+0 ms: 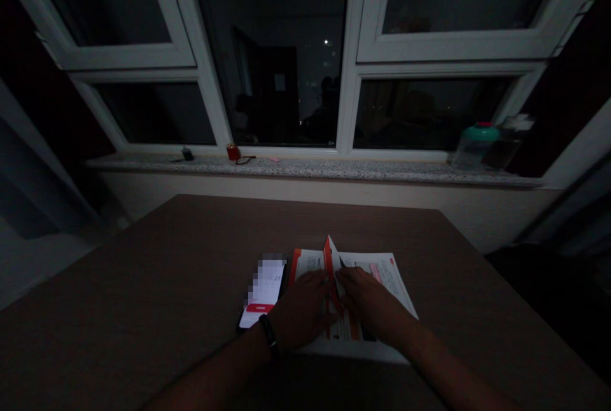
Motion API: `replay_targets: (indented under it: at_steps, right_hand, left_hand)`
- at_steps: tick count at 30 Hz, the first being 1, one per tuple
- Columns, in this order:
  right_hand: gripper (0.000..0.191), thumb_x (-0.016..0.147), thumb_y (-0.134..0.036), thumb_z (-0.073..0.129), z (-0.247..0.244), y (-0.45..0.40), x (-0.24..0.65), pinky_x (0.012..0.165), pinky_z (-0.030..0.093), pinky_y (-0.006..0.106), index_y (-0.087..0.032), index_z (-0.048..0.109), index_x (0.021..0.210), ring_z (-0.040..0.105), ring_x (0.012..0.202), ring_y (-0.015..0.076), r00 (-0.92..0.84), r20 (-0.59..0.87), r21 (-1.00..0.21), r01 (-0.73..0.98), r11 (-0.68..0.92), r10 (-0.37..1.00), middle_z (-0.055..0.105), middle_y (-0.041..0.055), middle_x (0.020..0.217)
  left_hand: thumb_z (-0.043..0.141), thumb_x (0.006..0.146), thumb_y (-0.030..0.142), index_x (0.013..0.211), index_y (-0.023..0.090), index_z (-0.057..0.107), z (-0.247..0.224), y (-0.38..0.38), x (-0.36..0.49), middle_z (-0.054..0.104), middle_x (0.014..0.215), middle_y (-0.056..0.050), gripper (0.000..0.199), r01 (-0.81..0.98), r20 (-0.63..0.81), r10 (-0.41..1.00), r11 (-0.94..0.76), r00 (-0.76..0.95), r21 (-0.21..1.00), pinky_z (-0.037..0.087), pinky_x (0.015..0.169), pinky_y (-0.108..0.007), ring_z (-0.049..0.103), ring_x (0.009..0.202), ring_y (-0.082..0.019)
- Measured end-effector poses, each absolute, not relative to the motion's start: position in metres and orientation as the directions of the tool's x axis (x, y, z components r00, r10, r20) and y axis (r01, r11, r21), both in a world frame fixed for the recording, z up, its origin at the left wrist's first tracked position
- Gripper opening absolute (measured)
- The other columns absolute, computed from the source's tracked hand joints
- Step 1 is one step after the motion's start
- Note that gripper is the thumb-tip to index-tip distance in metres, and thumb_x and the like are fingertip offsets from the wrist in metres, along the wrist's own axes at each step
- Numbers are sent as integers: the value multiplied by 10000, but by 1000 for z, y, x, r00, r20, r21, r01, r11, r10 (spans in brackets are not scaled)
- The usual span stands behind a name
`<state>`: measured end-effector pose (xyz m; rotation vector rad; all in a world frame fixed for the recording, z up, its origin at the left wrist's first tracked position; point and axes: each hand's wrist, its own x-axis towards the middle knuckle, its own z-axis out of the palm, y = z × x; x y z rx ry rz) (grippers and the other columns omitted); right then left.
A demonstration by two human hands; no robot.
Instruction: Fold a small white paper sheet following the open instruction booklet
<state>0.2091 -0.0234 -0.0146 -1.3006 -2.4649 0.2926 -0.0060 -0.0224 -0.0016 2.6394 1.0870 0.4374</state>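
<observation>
A printed paper (395, 277) in white and orange lies on the brown table, with a narrow folded part standing up along its middle. My left hand (305, 309), with a dark band at the wrist, rests on the left half, its fingers closed in at the upright fold. From the other side my right hand (370, 299) reaches the same fold, fingertips against it. Both hands partly cover the print, and the dim light hides the exact finger contact. Just left of the paper lies a lit phone (263, 293), close to my left hand.
The table (157, 284) ends at a wall below a speckled stone windowsill (305, 169). On the sill stand a small red object (233, 152), a small dark bottle-like item (187, 154) and a clear container with a teal lid (477, 144). Dark windows rise behind.
</observation>
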Motion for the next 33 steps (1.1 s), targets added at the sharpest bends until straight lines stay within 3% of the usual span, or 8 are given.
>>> replay_targets:
  at_steps: [7, 10, 13, 15, 18, 23, 28, 33]
  right_hand:
    - [395, 938, -166, 501, -8, -24, 209, 1049, 384, 415, -191, 531, 1331, 492, 1186, 262, -523, 167, -356, 759, 546, 836, 569, 112, 1285]
    - [370, 970, -173, 450, -8, -21, 210, 1029, 374, 414, -208, 544, 1326, 495, 1170, 257, -533, 167, -344, 757, 556, 829, 575, 108, 1276]
    - [342, 993, -161, 407, -8, -16, 209, 970, 380, 377, -224, 597, 1270, 517, 1105, 236, -529, 162, -336, 764, 550, 833, 605, 90, 1211]
    - [332, 983, -135, 422, -8, -12, 208, 915, 381, 345, -232, 632, 1222, 528, 1052, 220, -509, 154, -336, 779, 529, 847, 626, 71, 1144]
    - [310, 979, -119, 430, -7, -7, 207, 829, 372, 312, -228, 678, 1132, 527, 991, 203, -497, 151, -333, 789, 517, 855, 637, 59, 1051]
    - [301, 1004, -166, 420, -7, -7, 205, 796, 355, 311, -206, 716, 967, 521, 947, 195, -477, 169, -338, 794, 506, 862, 626, 53, 947]
    - [272, 1004, -193, 451, -9, -8, 203, 817, 369, 313, -224, 719, 978, 537, 944, 195, -421, 235, -415, 772, 483, 876, 624, 37, 923]
    - [267, 985, -162, 471, -10, -7, 202, 799, 379, 317, -217, 731, 953, 538, 922, 203, -408, 238, -411, 780, 472, 881, 617, 42, 897]
  left_hand:
    - [735, 808, 345, 1416, 164, 426, -1, -23, -11, 460, 1453, -156, 706, 600, 193, 697, -701, 691, 385, 363, 1114, -485, 416, 1346, -318]
    - [613, 922, 341, 1380, 173, 477, -1, -19, -8, 498, 1428, -126, 506, 607, 222, 707, -697, 672, 383, 365, 1109, -451, 446, 1322, -280]
    - [418, 1022, 218, 1170, 195, 631, -2, -9, 0, 642, 1242, -75, 261, 628, 234, 730, -676, 642, 385, 423, 1027, -396, 566, 1163, -226]
    - [434, 1009, 180, 976, 182, 683, -3, -1, 6, 702, 1018, -57, 251, 690, 210, 777, -625, 593, 364, 469, 907, -365, 621, 974, -217]
    - [507, 967, 155, 898, 163, 688, -4, 7, 10, 694, 929, -62, 193, 724, 221, 808, -589, 547, 359, 468, 839, -355, 612, 909, -226]
    - [560, 939, 155, 943, 197, 697, -6, 7, 6, 692, 937, -33, 144, 709, 230, 801, -597, 552, 375, 462, 839, -336, 607, 921, -213]
    - [541, 936, 125, 971, 194, 691, -6, 10, 2, 700, 984, -31, 170, 679, 238, 792, -607, 563, 413, 469, 861, -343, 619, 941, -209]
    - [535, 923, 98, 978, 191, 694, -6, 13, 2, 705, 985, -35, 193, 676, 233, 791, -606, 565, 420, 476, 860, -348, 628, 940, -213]
